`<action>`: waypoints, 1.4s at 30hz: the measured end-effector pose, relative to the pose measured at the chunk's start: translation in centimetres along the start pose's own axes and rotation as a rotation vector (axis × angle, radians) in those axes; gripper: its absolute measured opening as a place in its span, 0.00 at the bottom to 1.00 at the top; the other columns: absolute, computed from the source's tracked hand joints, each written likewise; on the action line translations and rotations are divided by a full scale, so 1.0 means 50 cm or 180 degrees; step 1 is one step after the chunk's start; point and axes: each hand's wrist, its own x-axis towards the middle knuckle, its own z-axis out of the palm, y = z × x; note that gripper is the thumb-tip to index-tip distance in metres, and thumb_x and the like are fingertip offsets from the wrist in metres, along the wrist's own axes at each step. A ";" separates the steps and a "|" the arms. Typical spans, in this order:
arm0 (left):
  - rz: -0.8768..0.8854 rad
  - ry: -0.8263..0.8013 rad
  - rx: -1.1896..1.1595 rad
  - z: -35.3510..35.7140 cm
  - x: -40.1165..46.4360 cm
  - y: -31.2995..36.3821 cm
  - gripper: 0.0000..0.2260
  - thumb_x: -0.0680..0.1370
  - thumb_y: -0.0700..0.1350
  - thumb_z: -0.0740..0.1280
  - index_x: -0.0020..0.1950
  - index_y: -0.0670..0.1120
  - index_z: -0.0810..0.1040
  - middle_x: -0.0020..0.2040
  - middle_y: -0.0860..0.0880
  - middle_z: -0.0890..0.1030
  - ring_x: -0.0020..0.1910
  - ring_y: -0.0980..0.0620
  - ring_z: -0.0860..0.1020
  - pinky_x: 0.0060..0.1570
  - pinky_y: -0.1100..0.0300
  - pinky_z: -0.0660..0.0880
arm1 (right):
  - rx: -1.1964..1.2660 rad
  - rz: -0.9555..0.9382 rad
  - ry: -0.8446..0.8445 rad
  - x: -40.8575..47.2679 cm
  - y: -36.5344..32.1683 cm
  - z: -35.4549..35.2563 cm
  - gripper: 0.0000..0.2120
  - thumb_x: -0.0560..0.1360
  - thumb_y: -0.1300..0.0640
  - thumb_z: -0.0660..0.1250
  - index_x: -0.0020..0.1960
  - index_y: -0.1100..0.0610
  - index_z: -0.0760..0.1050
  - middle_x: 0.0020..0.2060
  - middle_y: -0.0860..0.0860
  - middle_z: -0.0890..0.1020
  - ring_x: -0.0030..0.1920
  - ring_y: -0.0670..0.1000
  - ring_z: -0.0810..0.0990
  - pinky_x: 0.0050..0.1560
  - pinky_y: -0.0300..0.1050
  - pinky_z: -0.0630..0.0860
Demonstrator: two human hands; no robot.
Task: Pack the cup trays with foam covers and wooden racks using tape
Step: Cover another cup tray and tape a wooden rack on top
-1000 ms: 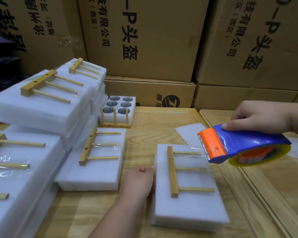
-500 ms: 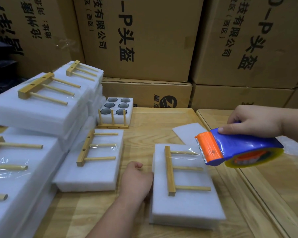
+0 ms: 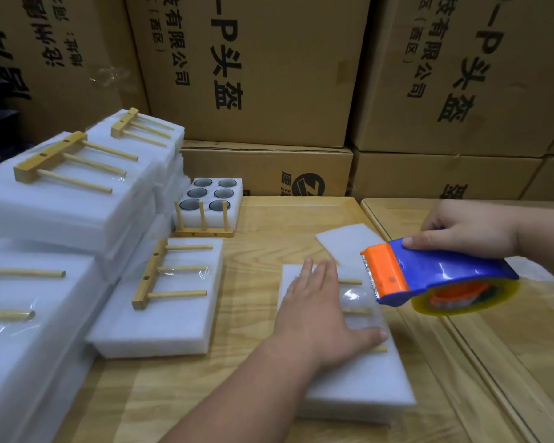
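Note:
A white foam-covered cup tray (image 3: 362,382) lies on the wooden table in front of me. My left hand (image 3: 317,311) lies flat on its top with fingers spread, covering most of the wooden rack (image 3: 359,311) taped there. Only the rack's peg ends show. My right hand (image 3: 467,228) grips a blue and orange tape dispenser (image 3: 429,276), held just above the tray's far right corner. A strip of clear tape shines on the foam beside the cutter.
Packed foam trays with racks are stacked at the left (image 3: 61,199), and one more (image 3: 163,302) lies beside them. An uncovered tray of cups (image 3: 211,199) with a rack stands behind. A loose foam sheet (image 3: 346,241) lies mid-table. Cardboard boxes (image 3: 253,65) wall the back.
My left hand moved from the tray's left side onto its top and flattened over the rack. The dispenser stayed near the tray's far right corner.

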 end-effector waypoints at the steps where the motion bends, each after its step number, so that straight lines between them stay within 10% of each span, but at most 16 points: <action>1: 0.0002 0.0005 0.0195 0.005 0.002 -0.001 0.55 0.70 0.75 0.64 0.83 0.47 0.41 0.83 0.54 0.43 0.80 0.54 0.33 0.80 0.52 0.43 | -0.0003 -0.0030 -0.0015 0.002 0.006 0.005 0.27 0.64 0.27 0.60 0.30 0.49 0.81 0.27 0.48 0.82 0.26 0.43 0.79 0.31 0.37 0.70; 19: 0.0059 -0.0100 0.0678 0.025 0.011 -0.008 0.43 0.72 0.75 0.56 0.81 0.61 0.42 0.83 0.53 0.47 0.80 0.52 0.34 0.79 0.48 0.42 | 0.0272 0.0008 0.0267 -0.009 0.116 0.076 0.25 0.70 0.26 0.58 0.32 0.44 0.80 0.27 0.47 0.82 0.27 0.43 0.78 0.29 0.36 0.71; 33: 0.0252 -0.0502 0.0746 0.013 0.001 -0.004 0.31 0.72 0.78 0.47 0.71 0.79 0.36 0.83 0.49 0.39 0.77 0.45 0.26 0.77 0.41 0.37 | 0.0723 0.0204 0.0296 -0.044 0.225 0.061 0.30 0.71 0.30 0.62 0.42 0.58 0.82 0.35 0.56 0.85 0.35 0.55 0.85 0.37 0.45 0.76; 42: 0.0192 -0.0680 0.0921 0.009 0.006 0.008 0.24 0.80 0.70 0.41 0.77 0.73 0.45 0.83 0.53 0.38 0.77 0.42 0.27 0.76 0.40 0.34 | 0.0200 0.0169 0.0175 -0.052 0.230 0.078 0.41 0.61 0.14 0.55 0.41 0.48 0.84 0.35 0.50 0.85 0.35 0.49 0.84 0.38 0.45 0.78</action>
